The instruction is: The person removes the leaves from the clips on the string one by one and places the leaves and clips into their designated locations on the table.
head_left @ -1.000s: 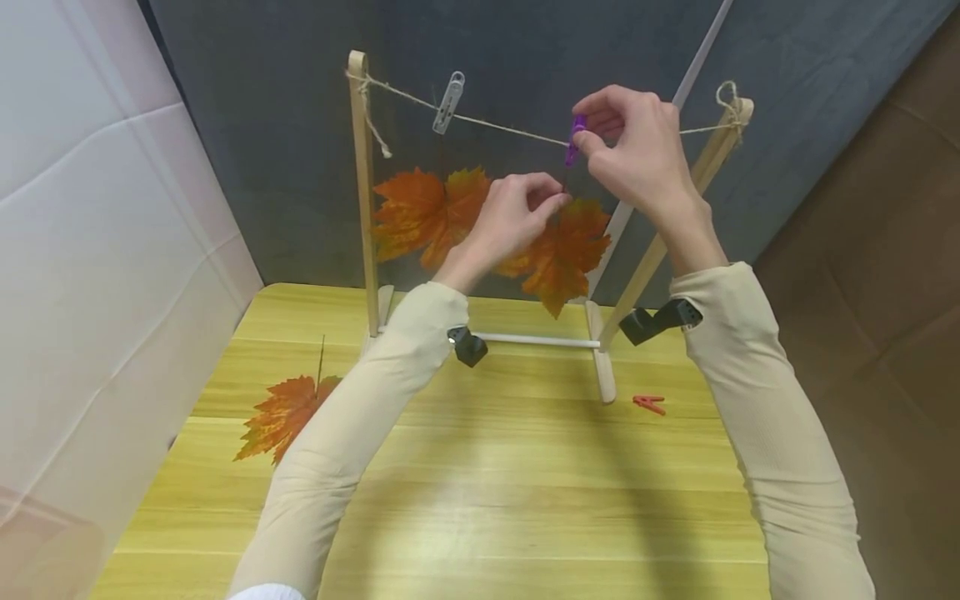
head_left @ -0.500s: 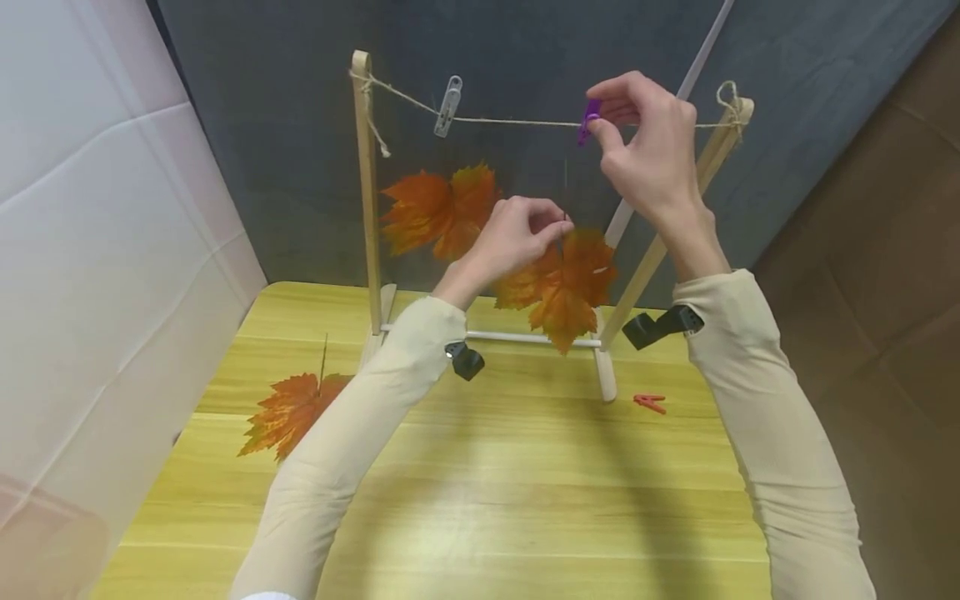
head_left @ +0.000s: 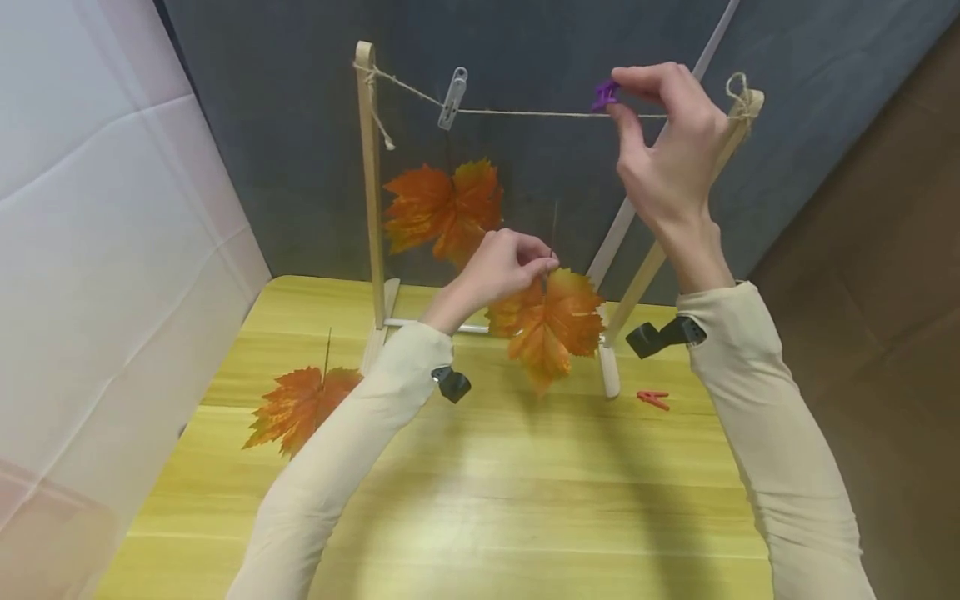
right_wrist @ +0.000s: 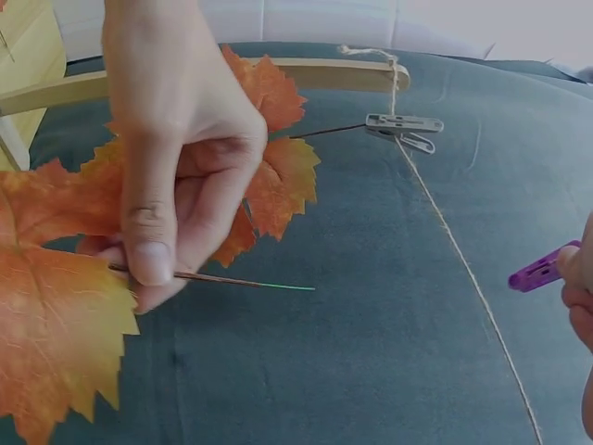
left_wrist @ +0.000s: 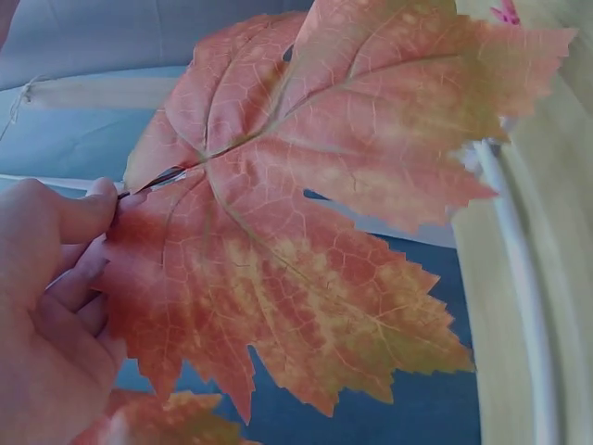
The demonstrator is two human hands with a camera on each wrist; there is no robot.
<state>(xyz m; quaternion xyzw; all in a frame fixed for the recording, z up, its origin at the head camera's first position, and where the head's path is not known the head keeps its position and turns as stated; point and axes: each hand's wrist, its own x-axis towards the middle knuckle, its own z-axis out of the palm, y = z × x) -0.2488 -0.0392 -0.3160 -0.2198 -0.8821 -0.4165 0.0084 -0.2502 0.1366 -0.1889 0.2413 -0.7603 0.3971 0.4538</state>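
My left hand (head_left: 508,265) pinches the thin stem of an orange maple leaf (head_left: 551,321) between thumb and fingertips. The leaf hangs below the hand, and the bare stem end points up beneath the twine (head_left: 532,112). In the right wrist view that stem (right_wrist: 241,281) ends in a green tip, away from the twine. Up at the twine's right part, my right hand (head_left: 675,142) pinches a purple clothespin (head_left: 605,96) between thumb and forefinger. A second maple leaf (head_left: 446,208) hangs at the left from a grey clothespin (head_left: 453,98) clipped on the twine.
Two wooden posts, left (head_left: 369,183) and right (head_left: 637,287), carry the twine, with a white rod (head_left: 405,324) low between them. Another maple leaf (head_left: 300,408) lies on the table (head_left: 480,500) at left, partly behind my sleeve. A red clothespin (head_left: 653,399) lies at right.
The left hand has come down with its leaf, away from the twine. The right hand has moved up and right with the purple clothespin, and the twine, earlier pulled down, now runs straighter.
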